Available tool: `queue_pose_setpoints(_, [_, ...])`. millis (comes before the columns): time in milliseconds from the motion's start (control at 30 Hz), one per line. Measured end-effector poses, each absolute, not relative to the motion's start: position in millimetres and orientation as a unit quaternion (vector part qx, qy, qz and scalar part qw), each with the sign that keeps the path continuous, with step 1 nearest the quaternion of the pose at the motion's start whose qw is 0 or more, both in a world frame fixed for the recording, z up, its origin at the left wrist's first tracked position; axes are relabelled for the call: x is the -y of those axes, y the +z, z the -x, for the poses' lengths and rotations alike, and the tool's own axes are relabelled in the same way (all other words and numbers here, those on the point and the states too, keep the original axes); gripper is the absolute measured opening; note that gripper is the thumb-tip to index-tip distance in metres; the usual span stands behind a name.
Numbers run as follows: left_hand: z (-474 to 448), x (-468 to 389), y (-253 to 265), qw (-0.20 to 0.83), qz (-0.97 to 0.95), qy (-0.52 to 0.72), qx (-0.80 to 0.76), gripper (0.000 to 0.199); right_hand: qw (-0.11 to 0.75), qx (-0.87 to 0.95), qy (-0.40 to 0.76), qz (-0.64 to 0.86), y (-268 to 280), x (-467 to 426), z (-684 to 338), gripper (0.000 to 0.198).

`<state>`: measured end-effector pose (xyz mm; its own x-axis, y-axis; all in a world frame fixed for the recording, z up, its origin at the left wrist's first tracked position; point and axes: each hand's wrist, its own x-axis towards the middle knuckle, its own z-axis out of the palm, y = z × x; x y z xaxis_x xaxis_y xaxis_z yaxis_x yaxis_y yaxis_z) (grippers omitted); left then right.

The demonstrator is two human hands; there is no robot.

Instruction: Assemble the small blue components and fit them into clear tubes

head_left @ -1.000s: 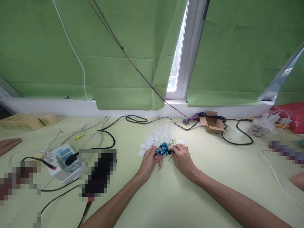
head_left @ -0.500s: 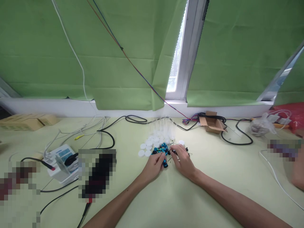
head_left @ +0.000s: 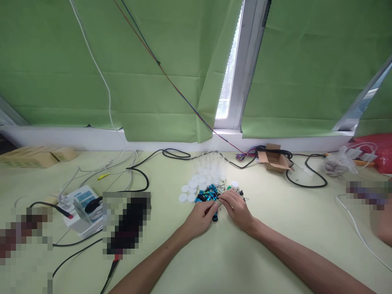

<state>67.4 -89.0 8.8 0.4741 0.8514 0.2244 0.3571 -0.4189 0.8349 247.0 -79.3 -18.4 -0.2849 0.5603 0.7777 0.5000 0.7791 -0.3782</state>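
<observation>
My left hand (head_left: 200,216) is closed, thumb and fingers pinched round a small blue part with a black round end (head_left: 215,218) that sticks out below the fingertips. Close against it, my right hand (head_left: 237,207) has its fingers bent together, and the fingertips meet those of the left hand. What the right fingers grip, if anything, is hidden. Just beyond both hands lies a heap of small shiny blue and black parts (head_left: 211,191). Several round white caps (head_left: 192,190) are spread behind and left of the heap, with upright clear tubes (head_left: 211,163) further back.
Black cable (head_left: 176,154) runs along the back of the table. An open cardboard box (head_left: 275,162) stands at the back right, near a clear plastic bag (head_left: 335,165). On the left are a white power box (head_left: 81,210) and cables. Part of another person's arm (head_left: 381,222) shows far right.
My hands have come together, and the fingertips now meet over the blue part. More of the blue heap shows behind them. The view has shifted slightly.
</observation>
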Motion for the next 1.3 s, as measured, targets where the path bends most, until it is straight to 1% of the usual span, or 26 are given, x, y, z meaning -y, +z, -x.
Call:
queue_pose_setpoints(333, [-67,87,7,0.282,-0.798,0.344,-0.406,0.038,0.518,0.794,0.022,0.316,-19,83,-248,0.012])
queue_pose_setpoints(600, [-68,88,5,0.258,-0.824,0.315,-0.394,0.034,0.546,0.790,-0.003,0.280,-18,83,-248,0.016])
queue_pose_setpoints(800, [-64,91,7,0.230,-0.834,0.298,-0.402,0.022,0.565,0.778,-0.011,0.275,-16,85,-247,0.019])
queue_pose_setpoints(833, [-62,91,7,0.220,-0.836,0.298,-0.406,0.024,0.568,0.776,-0.012,0.275,-15,85,-247,0.019])
queue_pose_setpoints(900, [-58,91,8,0.192,-0.837,0.308,-0.410,0.029,0.570,0.774,-0.012,0.275,-14,85,-247,0.019])
queue_pose_setpoints(933, [-56,90,7,0.176,-0.836,0.320,-0.410,0.028,0.570,0.774,-0.011,0.276,-13,85,-247,0.019])
queue_pose_setpoints(1067, [-49,79,6,0.106,-0.812,0.390,-0.421,0.022,0.570,0.774,-0.008,0.275,-14,85,-247,0.020])
queue_pose_setpoints(1167, [-46,67,5,0.011,-0.775,0.440,-0.452,0.017,0.567,0.776,-0.004,0.276,-17,84,-247,0.020])
queue_pose_setpoints(1300, [-44,52,3,-0.051,-0.742,0.439,-0.505,0.023,0.565,0.777,-0.001,0.277,-18,84,-248,0.020])
